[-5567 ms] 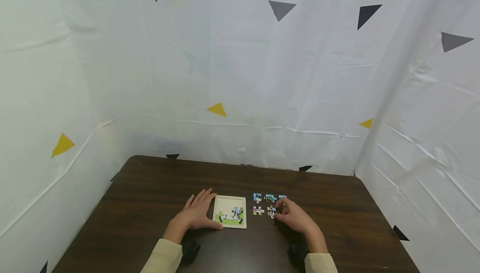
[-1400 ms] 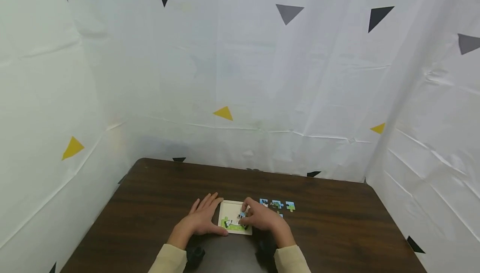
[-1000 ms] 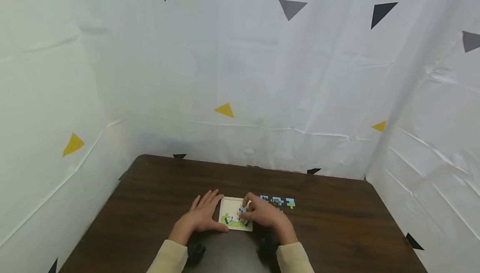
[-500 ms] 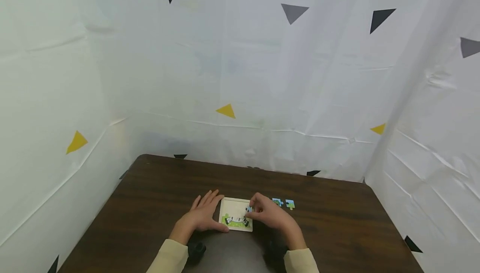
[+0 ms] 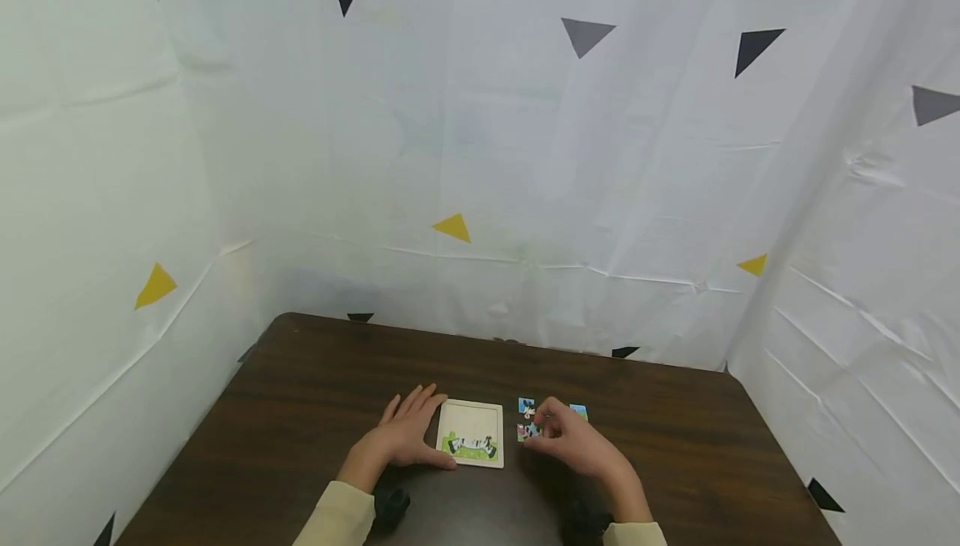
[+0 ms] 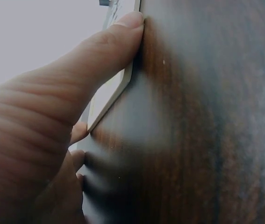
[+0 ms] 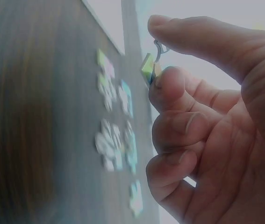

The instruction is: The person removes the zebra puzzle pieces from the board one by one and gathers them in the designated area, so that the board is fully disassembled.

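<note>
A shallow light-wood puzzle tray (image 5: 469, 419) lies on the dark table, with zebra-and-grass pieces (image 5: 472, 448) along its near side. My left hand (image 5: 407, 438) is spread at the tray's left, its thumb touching the near-left corner. In the left wrist view, that thumb (image 6: 109, 42) lies along the tray's edge. To the right of the tray, my right hand (image 5: 572, 439) is above the loose jigsaw pieces. Between its thumb and index finger it pinches one puzzle piece (image 7: 147, 69), green at one edge; its printed face is mostly hidden.
Several loose jigsaw pieces (image 7: 110, 144) lie right of the tray, some covered by my right hand in the head view. One blue piece (image 5: 578, 410) shows beyond the knuckles. White curtains (image 5: 495, 146) stand behind the table (image 5: 360, 371).
My right hand has moved right, from over the tray to over the loose pieces. The blue-topped piece seen in the tray earlier is out of it. My left hand stays in place.
</note>
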Available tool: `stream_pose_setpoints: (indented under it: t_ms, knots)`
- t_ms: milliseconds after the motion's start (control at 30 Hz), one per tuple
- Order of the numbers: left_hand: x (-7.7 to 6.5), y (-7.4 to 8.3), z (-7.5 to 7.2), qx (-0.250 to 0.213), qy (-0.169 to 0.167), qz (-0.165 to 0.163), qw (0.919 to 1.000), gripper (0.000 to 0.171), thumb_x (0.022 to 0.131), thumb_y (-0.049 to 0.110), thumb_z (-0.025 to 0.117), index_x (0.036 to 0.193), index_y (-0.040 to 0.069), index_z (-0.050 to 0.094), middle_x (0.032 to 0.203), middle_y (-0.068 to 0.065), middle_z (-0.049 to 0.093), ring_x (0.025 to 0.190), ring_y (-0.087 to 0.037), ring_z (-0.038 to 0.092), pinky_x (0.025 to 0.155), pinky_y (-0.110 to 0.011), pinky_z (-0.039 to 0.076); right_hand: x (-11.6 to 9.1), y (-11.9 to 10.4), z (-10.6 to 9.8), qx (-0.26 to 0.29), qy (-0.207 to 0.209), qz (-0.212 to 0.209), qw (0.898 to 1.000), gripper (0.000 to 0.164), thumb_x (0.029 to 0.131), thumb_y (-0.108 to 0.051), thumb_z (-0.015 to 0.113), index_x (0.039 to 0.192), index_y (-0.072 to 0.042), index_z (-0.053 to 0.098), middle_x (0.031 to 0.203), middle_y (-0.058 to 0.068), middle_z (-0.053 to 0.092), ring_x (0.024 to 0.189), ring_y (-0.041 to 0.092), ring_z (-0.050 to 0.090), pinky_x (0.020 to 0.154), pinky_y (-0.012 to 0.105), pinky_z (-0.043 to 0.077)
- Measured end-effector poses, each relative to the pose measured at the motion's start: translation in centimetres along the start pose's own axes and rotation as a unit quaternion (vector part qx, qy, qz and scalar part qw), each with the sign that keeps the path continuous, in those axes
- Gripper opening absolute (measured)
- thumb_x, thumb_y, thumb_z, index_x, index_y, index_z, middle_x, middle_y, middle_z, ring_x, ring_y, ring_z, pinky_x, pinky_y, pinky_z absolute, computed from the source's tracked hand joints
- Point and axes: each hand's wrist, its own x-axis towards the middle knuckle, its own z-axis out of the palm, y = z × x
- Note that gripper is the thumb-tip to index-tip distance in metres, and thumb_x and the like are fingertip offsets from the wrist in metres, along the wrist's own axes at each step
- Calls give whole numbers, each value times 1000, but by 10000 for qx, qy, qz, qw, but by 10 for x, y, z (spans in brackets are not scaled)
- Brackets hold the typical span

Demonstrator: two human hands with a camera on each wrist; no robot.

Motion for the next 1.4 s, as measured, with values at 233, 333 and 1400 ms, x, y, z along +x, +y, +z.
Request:
stream_pose_setpoints:
  t_ms: [233,333,1400]
  knots:
    - [0,-1,-2,5,5,-42,10000,127,73,80,84,169,17,31,181,-15,17,167,-43,12,130,-73,4,-17,11,-23,107,218,152,9996,33,102,-18,76,118,1,54,74,-1,53,66,10,47,61,27,41]
    - [-4,4,-9,-56,-90,-96,9999,126,74,76,85,170,16,30,181,-16,17,168,-43,11,131,-72,2,-22,17,-30,78,203,201,9996,33,102,-16,75,118,3,54,74,0,56,66,11,49,62,28,42]
    - [1,-7,6,109,-3,-90,9999,130,72,85,81,171,20,29,182,-10,14,170,-37,8,133,-68,0,-47,51,-44,-541,979,1345,9846,40,96,-14,81,128,0,61,75,7,60,64,20,51,60,35,41]
